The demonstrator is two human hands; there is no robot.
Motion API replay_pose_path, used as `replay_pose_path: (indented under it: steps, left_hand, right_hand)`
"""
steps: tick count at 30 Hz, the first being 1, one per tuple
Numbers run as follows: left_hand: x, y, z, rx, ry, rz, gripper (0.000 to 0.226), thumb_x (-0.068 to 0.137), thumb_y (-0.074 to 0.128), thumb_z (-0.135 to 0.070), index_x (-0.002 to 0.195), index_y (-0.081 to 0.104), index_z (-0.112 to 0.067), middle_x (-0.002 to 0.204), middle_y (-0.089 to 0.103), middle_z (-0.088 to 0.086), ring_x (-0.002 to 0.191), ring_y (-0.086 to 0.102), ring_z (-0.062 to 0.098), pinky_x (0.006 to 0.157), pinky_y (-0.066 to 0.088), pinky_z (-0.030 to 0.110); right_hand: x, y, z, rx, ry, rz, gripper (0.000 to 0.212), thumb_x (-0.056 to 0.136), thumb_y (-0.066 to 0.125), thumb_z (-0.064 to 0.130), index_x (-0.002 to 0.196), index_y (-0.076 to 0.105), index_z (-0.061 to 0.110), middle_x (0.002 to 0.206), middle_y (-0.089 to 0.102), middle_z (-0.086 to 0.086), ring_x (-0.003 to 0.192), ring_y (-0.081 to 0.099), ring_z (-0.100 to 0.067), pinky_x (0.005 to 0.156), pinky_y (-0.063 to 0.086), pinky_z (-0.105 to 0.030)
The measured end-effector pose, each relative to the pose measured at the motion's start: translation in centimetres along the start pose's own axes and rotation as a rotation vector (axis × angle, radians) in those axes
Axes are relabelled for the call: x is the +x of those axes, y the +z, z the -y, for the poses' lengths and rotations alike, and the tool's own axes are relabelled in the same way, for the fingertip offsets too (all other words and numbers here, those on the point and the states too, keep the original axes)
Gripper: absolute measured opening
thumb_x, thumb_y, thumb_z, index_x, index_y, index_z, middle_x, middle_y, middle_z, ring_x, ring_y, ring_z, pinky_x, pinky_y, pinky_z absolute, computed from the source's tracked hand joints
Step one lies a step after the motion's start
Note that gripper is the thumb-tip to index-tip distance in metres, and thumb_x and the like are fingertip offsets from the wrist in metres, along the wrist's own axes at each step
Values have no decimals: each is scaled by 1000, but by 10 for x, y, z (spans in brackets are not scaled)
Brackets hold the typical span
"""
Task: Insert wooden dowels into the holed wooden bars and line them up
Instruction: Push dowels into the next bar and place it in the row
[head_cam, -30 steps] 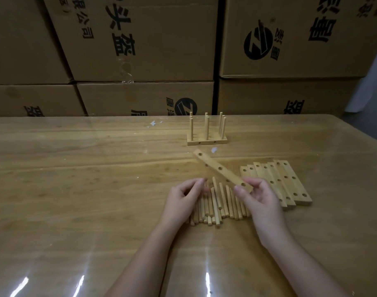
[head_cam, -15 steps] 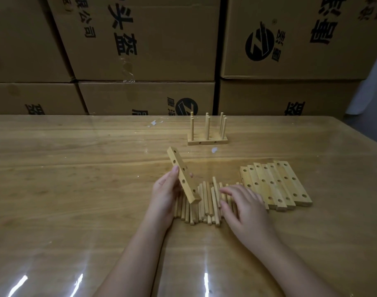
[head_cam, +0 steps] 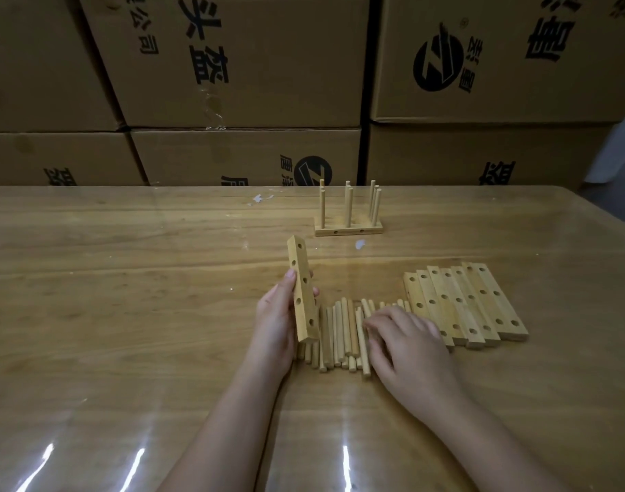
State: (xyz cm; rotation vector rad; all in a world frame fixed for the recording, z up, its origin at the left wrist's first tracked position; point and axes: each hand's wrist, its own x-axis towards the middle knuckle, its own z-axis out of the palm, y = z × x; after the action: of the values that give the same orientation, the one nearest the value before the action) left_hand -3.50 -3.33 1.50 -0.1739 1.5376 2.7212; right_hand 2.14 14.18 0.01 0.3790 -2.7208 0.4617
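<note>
On my feed the loose dowels (head_cam: 339, 332) lie side by side in a pile on the table (head_cam: 126, 278), and I place everything else from that pile. At its left edge the left hand (head_cam: 275, 324) grips a holed bar (head_cam: 303, 289), fingers curled round it. The bar stands nearly on end, its lower end over the pile and its holes facing right. The right hand (head_cam: 407, 346) rests palm-down on the pile's right part, fingers fairly flat. I cannot tell whether it has a dowel pinched. Just right of the pile lies a row of flat bars (head_cam: 467, 307). Beyond the pile stands a finished base (head_cam: 348, 229) with upright dowels, and cardboard boxes (head_cam: 233, 65) are stacked further back.
</note>
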Motion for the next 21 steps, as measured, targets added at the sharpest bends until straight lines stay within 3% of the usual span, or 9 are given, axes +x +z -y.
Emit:
replay_pose_path:
  steps: [2, 6, 11, 15, 18, 21]
  left_hand:
    - [-1, 1, -1, 20, -5, 9, 28, 96, 52, -29, 99, 67, -6, 61, 65, 2, 49, 59, 8, 45, 47, 19]
    - [-5, 2, -4, 45, -14, 22, 29, 96, 52, -30, 100, 68, -7, 61, 65, 1, 48, 58, 8, 44, 47, 18]
    - [-6, 1, -2, 137, -14, 50, 29, 93, 54, -32, 98, 71, -10, 64, 66, 1, 52, 60, 9, 47, 48, 19]
    - [-8, 2, -2, 198, 2, 129, 31, 87, 55, -38, 79, 77, -18, 69, 68, 2, 58, 63, 11, 54, 51, 22]
    - [-7, 1, -1, 266, 1, 119, 38, 93, 50, -39, 76, 75, -16, 68, 65, 1, 57, 56, 10, 54, 48, 21]
    - [-8, 2, -1, 294, -7, 129, 37, 89, 53, -41, 79, 74, -13, 68, 64, 1, 55, 55, 9, 55, 47, 20]
  right_hand:
    - [0, -3, -1, -61, 8, -5, 19, 88, 54, 32, 102, 64, 24, 102, 52, 10, 100, 51, -11, 96, 36, -33]
    - [2, -5, -4, -95, 61, 37, 21, 88, 50, 43, 101, 60, 31, 99, 46, 13, 99, 44, -9, 89, 31, -27]
    - [4, -5, -2, -33, 91, 29, 22, 90, 53, 29, 111, 58, 27, 102, 52, 11, 98, 51, -8, 89, 34, -22]
    - [4, -11, 1, -54, 77, -118, 35, 76, 72, 13, 111, 64, 12, 89, 59, 0, 78, 58, -16, 69, 49, -29]
    - [5, -12, 1, 115, 108, -263, 37, 81, 66, 8, 118, 60, 8, 92, 57, 1, 73, 55, -10, 62, 46, -18]
    - [5, -13, -2, 454, 151, -385, 33, 85, 59, 8, 118, 57, 14, 94, 53, 11, 74, 56, -3, 60, 45, -7]
